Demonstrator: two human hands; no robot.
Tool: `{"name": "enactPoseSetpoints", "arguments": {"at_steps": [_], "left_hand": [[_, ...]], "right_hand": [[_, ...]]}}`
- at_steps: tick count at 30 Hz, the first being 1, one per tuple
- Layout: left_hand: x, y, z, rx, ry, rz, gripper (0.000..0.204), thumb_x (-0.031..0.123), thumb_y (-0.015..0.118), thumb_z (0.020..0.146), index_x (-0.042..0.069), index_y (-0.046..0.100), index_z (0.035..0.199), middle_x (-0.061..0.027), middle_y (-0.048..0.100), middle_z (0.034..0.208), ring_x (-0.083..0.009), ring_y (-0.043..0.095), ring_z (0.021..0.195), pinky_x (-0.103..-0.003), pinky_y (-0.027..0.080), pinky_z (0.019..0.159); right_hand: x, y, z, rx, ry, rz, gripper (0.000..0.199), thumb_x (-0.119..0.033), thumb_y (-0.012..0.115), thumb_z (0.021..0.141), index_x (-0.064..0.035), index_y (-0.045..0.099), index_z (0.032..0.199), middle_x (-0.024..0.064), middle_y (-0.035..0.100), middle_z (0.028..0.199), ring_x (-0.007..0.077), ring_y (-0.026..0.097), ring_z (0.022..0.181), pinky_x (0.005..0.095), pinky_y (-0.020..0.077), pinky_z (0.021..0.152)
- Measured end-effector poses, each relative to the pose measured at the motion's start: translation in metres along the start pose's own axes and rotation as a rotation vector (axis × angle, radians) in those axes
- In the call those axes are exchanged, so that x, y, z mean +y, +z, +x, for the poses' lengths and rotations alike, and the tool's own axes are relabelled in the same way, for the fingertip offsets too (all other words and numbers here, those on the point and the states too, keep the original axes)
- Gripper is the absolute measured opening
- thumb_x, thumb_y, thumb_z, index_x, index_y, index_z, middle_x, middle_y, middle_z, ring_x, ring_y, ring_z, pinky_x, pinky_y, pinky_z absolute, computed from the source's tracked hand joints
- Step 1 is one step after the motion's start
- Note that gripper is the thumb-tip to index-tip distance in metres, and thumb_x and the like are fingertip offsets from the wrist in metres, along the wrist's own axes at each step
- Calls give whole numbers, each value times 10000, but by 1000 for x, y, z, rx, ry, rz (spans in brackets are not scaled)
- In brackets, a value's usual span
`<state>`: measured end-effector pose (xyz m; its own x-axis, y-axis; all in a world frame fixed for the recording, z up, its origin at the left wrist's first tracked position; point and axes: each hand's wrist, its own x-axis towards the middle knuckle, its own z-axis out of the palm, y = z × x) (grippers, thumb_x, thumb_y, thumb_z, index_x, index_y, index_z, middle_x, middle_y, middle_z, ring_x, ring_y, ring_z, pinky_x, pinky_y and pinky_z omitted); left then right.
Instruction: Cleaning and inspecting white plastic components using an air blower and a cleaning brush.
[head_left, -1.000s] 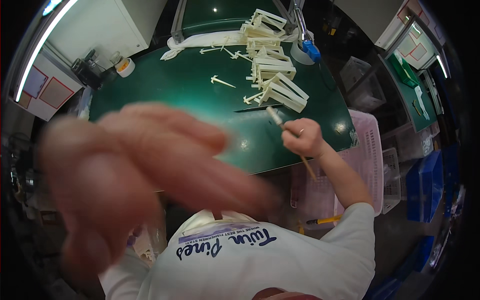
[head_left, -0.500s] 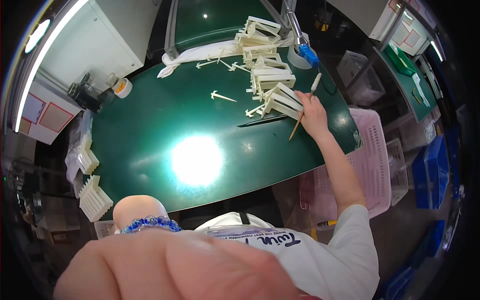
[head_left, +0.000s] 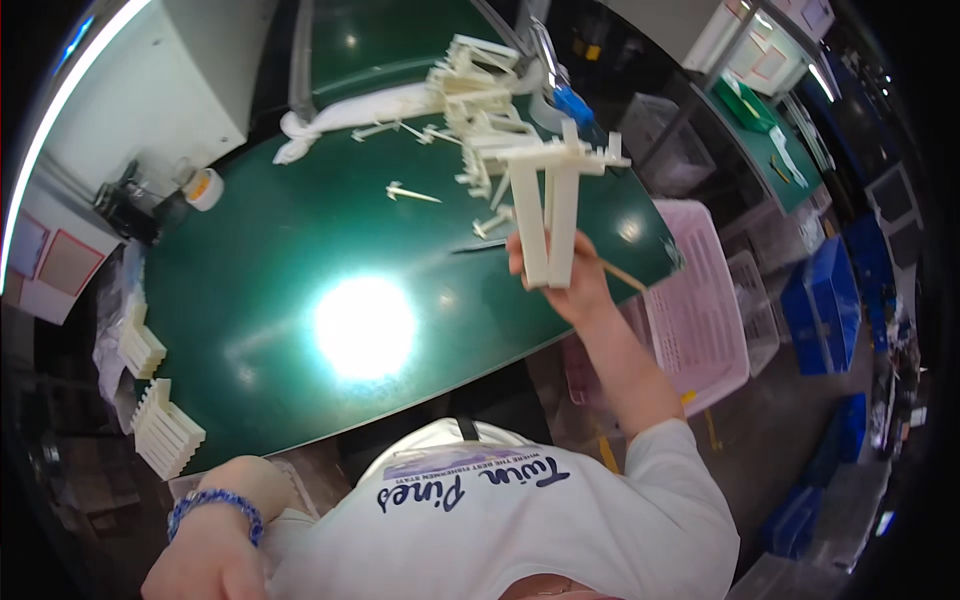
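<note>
My right hand [head_left: 578, 285] is closed around a cream plastic part [head_left: 561, 215], lifted over the green table [head_left: 270, 260]. The part has two long flat bars and a crosspiece with prongs at the far end. A thin wooden stick [head_left: 625, 274] juts out from the same hand toward the right. Near the lower left edge, beside my white shirt, is my left hand [head_left: 205, 565], below a blue bead bracelet [head_left: 217, 512]. Its fingers are mostly cut off by the picture's edge. On the table lie a slim black tool [head_left: 478, 246] and a loose cream pronged piece [head_left: 412, 194].
A pile of similar cream parts [head_left: 475, 95] lies at the back, near a white cloth [head_left: 365, 108] and a blue-handled air gun [head_left: 572, 103]. Ribbed cream blocks [head_left: 168, 440] sit at the left edge. A pink basket [head_left: 705, 300] stands at the right.
My right hand has raised the cream part off the table and brought it nearer, turning it. The stick now points rightward. My left hand has dropped from the foreground to the lower left.
</note>
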<state>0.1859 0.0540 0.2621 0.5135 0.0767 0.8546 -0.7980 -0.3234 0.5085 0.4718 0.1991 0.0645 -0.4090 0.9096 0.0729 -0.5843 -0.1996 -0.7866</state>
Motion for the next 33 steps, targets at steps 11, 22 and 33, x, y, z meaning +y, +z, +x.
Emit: {"name": "enactPoseSetpoints", "arguments": {"at_steps": [11, 22, 33], "left_hand": [[-121, -63, -194, 1255, -762, 408, 662, 159, 729, 738, 57, 402, 1305, -93, 513, 1224, -188, 488, 1129, -342, 406, 953], [-101, -58, -233, 1457, -683, 227, 489, 144, 707, 763, 32, 500, 1192, -110, 520, 1203, -205, 531, 1093, -346, 449, 906], [-128, -43, -247, 1106, -605, 530, 636, 93, 807, 641, 39, 465, 1174, -115, 528, 1161, -206, 549, 1045, -319, 457, 886]], "right_hand": [[108, 80, 31, -143, 363, -355, 254, -95, 535, 880, 24, 542, 1104, 97, 629, 881, 142, 615, 779, 252, 503, 676], [119, 64, 71, -99, -124, -738, 492, -349, 288, 995, 64, 470, 1191, 121, 571, 903, 105, 549, 676, 199, 439, 611], [93, 79, 52, -253, -124, -631, 189, -101, 473, 911, 30, 534, 1032, 166, 566, 1035, 186, 607, 863, 256, 478, 759]]}}
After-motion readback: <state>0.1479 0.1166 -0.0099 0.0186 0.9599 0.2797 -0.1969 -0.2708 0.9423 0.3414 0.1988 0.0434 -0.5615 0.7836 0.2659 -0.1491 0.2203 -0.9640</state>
